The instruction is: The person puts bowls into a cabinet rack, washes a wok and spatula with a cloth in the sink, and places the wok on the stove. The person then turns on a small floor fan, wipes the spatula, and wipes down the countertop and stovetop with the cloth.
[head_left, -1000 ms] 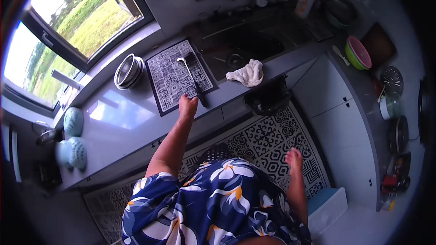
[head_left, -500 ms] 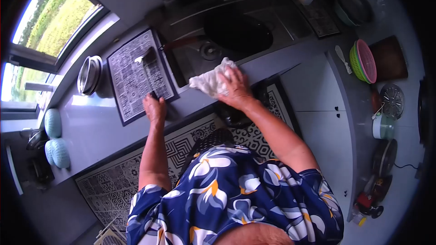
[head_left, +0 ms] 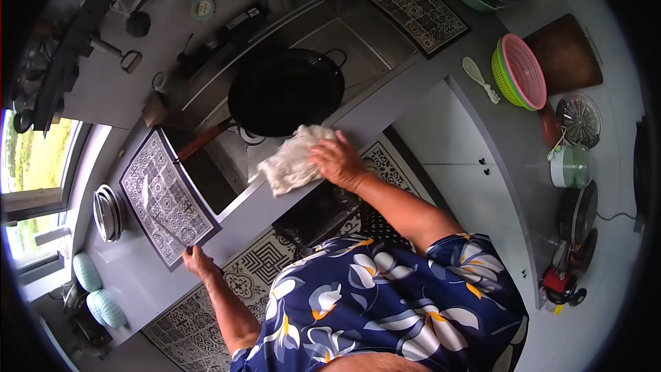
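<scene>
My right hand [head_left: 337, 160] rests on a crumpled white cloth [head_left: 292, 162] at the sink's front edge, its fingers spread a little over the cloth's right side. Beside the cloth, a large black wok [head_left: 286, 93] with a brown handle [head_left: 203, 143] sits in the sink. My left hand [head_left: 197, 262] is at the front corner of the patterned mat [head_left: 167, 196], its fingers closed around the dark handle end of a ladle [head_left: 162, 224]. The ladle's long shaft lies over the mat.
Metal bowls [head_left: 108, 213] stand left of the mat. Colander baskets [head_left: 520, 72], a white spoon [head_left: 480, 79] and a brown board [head_left: 564, 55] are on the right counter. A black bag [head_left: 320, 213] hangs below the cloth.
The view has shifted toward the sink and turned. My right hand has come up from my side onto the cloth. My left hand has closed on the ladle's handle.
</scene>
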A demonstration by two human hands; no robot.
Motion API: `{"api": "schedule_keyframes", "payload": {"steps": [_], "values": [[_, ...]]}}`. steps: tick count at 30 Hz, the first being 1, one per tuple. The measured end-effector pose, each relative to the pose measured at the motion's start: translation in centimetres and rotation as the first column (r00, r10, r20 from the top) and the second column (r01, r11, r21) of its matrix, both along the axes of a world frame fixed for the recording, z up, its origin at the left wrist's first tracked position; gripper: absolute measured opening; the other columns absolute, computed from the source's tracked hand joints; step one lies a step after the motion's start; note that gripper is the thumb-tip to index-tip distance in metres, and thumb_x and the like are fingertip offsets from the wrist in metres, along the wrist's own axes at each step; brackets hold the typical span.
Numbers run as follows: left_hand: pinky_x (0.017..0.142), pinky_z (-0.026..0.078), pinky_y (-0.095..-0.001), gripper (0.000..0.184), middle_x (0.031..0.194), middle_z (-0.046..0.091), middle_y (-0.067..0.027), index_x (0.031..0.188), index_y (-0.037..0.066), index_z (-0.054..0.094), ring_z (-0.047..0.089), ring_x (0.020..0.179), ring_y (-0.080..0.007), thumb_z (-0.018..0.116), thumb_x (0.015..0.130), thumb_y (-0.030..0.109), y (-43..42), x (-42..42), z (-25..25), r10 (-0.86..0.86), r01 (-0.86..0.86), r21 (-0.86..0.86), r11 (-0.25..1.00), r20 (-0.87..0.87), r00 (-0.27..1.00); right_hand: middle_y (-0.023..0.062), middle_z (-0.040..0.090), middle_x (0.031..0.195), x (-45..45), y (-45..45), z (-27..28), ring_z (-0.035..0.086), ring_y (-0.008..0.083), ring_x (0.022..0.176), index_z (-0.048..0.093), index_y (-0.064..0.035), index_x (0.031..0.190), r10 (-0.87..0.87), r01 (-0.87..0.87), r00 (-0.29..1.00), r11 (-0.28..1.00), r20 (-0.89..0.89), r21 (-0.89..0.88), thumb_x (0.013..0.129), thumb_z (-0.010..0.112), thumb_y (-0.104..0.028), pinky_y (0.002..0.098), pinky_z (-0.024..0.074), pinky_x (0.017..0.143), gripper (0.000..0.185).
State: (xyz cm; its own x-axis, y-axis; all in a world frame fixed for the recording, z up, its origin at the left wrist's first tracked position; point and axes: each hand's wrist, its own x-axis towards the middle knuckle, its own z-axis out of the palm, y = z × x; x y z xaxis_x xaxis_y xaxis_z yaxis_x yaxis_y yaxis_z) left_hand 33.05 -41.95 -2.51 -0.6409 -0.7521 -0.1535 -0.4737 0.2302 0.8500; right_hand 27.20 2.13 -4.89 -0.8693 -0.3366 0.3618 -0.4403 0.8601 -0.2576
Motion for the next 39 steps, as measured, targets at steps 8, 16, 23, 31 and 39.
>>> {"api": "schedule_keyframes", "payload": {"steps": [8,16,23,31,39], "values": [[0.034,0.032,-0.0231,0.012,0.055,0.042,0.0010,0.085,0.003,0.052,0.035,0.038,-0.0083,0.051,0.074,0.009,13.2,3.9,5.3,0.242,-0.231,0.124,0.965,-0.088,0.966,-0.0049,0.056,0.106,-3.6,9.9,-2.2,0.047,0.0159,0.099,0.064,-0.0165,0.091,0.245,-0.253,0.966,0.962,-0.084,-0.099,0.070,0.060,-0.023,0.0387,0.0365,0.089,0.023],[0.037,0.034,-0.0236,0.013,0.054,0.039,0.0018,0.085,0.005,0.052,0.036,0.041,-0.0088,0.048,0.073,0.004,25.5,2.9,10.0,0.325,-0.291,0.290,0.912,-0.076,0.943,0.0157,0.062,0.071,-8.7,5.9,0.8,0.060,0.0336,0.065,0.059,-0.0056,0.073,0.331,-0.018,0.792,0.852,0.512,-0.523,0.074,0.055,-0.023,0.0409,0.0471,0.060,0.018],[0.039,0.038,-0.0240,0.017,0.057,0.042,0.0002,0.084,0.004,0.050,0.040,0.044,-0.0101,0.045,0.069,-0.001,25.6,5.7,10.4,0.345,-0.238,0.425,0.873,-0.196,0.918,0.0077,0.062,0.095,-7.7,3.2,3.7,0.062,0.0188,0.082,0.058,-0.0051,0.101,0.955,0.759,-0.051,0.227,0.292,-0.610,0.085,0.046,-0.021,0.0313,0.0506,0.072,0.025],[0.036,0.036,-0.0245,0.016,0.058,0.043,-0.0008,0.084,0.003,0.051,0.038,0.040,-0.0102,0.046,0.069,0.001,24.0,8.7,9.5,0.359,-0.261,0.434,0.863,-0.163,0.919,0.0086,0.058,0.100,-7.7,7.0,7.3,0.059,0.0205,0.091,0.052,-0.0074,0.107,0.918,0.747,0.272,-0.012,0.289,-0.665,0.085,0.050,-0.030,0.0337,0.0489,0.080,0.032],[0.034,0.035,-0.0226,0.008,0.056,0.045,-0.0003,0.081,0.003,0.052,0.039,0.039,-0.0081,0.050,0.073,0.003,21.3,8.7,7.8,0.338,-0.238,0.454,0.859,-0.153,0.929,0.0073,0.053,0.088,-2.7,4.3,3.4,0.056,0.0263,0.080,0.053,-0.0159,0.114,0.356,-0.332,0.871,0.935,0.339,-0.128,0.067,0.066,-0.023,0.0390,0.0459,0.072,0.049]]}}
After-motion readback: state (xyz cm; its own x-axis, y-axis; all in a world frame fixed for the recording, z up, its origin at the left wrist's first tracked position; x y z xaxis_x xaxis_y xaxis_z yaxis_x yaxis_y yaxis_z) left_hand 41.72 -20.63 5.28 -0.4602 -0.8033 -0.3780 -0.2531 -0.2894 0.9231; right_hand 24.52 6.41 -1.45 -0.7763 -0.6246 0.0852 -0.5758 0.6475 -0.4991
